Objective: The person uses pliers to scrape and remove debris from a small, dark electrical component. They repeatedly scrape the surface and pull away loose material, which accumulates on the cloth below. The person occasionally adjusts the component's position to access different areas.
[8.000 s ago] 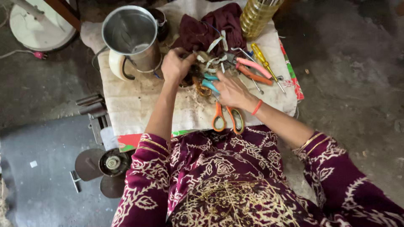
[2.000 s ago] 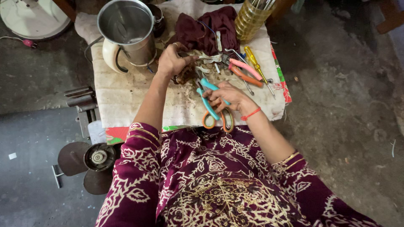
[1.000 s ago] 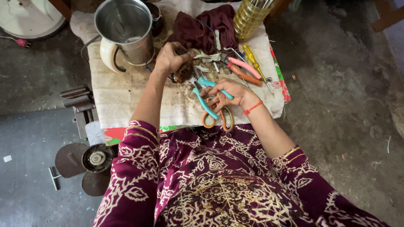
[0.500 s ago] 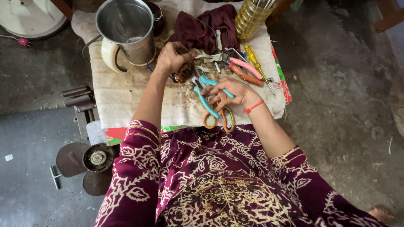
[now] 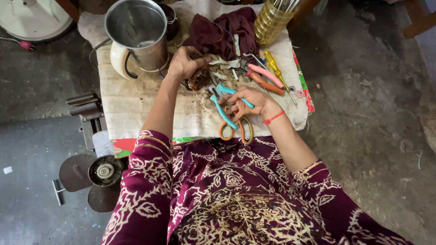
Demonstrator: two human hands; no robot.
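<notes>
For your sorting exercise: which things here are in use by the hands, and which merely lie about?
In use: left hand gripping a brown part; right hand holding teal pliers.

Lying about: scissors, kettle, pink pliers, yellow screwdriver, maroon cloth, jar.

The left hand (image 5: 184, 62) is covering most of a small brown object (image 5: 200, 78), too indistinct to identify; the frame's top edge is cutting off the yellow container (image 5: 271, 20) and its contents.

A cloth-covered tabletop (image 5: 136, 109) carries a steel jug (image 5: 136, 31), a maroon cloth (image 5: 222, 29), a yellow-tinted jar (image 5: 271, 22), orange-handled scissors (image 5: 236, 131), pink-handled pliers (image 5: 265, 77) and a yellow screwdriver (image 5: 274, 68).
</notes>
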